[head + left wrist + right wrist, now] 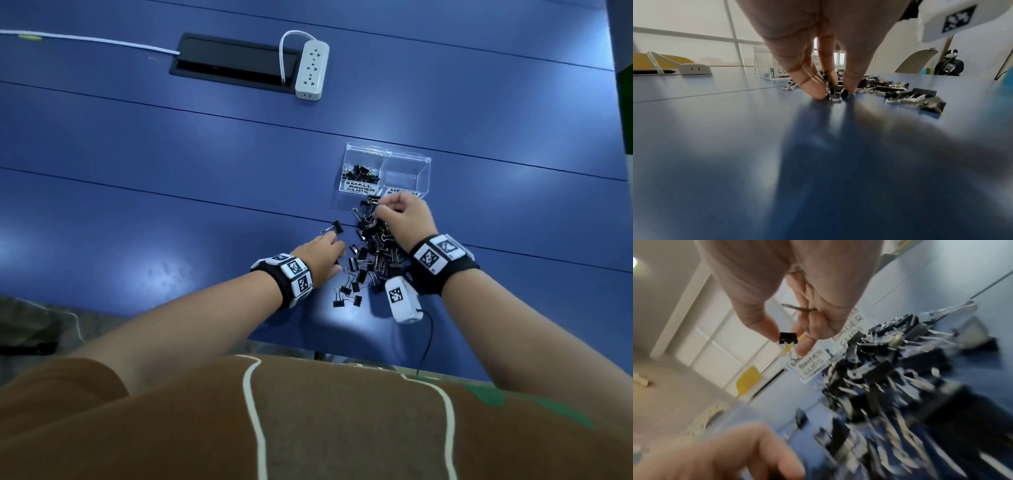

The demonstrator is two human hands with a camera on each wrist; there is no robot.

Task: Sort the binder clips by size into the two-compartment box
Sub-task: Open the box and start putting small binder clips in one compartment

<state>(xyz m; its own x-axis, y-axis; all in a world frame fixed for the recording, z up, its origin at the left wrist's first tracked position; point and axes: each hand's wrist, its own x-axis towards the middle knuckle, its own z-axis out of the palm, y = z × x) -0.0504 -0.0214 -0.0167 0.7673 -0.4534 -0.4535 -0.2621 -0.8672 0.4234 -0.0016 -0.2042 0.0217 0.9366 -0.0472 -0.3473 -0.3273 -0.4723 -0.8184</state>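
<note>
**Inspector:** Where the scene is read from the left, the left hand is found low on the blue table, at the near-left edge of the pile of binder clips. Its fingertips are closed round one small black clip that sits on the table surface.

**Clerk:** And further right?

**Inspector:** The right hand is raised over the far end of the pile, just in front of the two-compartment box. A small clip is pinched by its black body between thumb and forefinger; a wire handle is also seen held in the curled fingers, though its clip cannot be made out.

**Clerk:** The box itself?

**Inspector:** Small clips are already lying in the left compartment, labelled for small ones. No clips can be seen in the right compartment.

**Clerk:** Handling?

**Inspector:** The clips are judged light, rigid and smooth. The wire handles are likely to tangle in the pile, so neighbours may be dragged up. A pinch across the folded black body is advised, since the loose handles swing.
</note>
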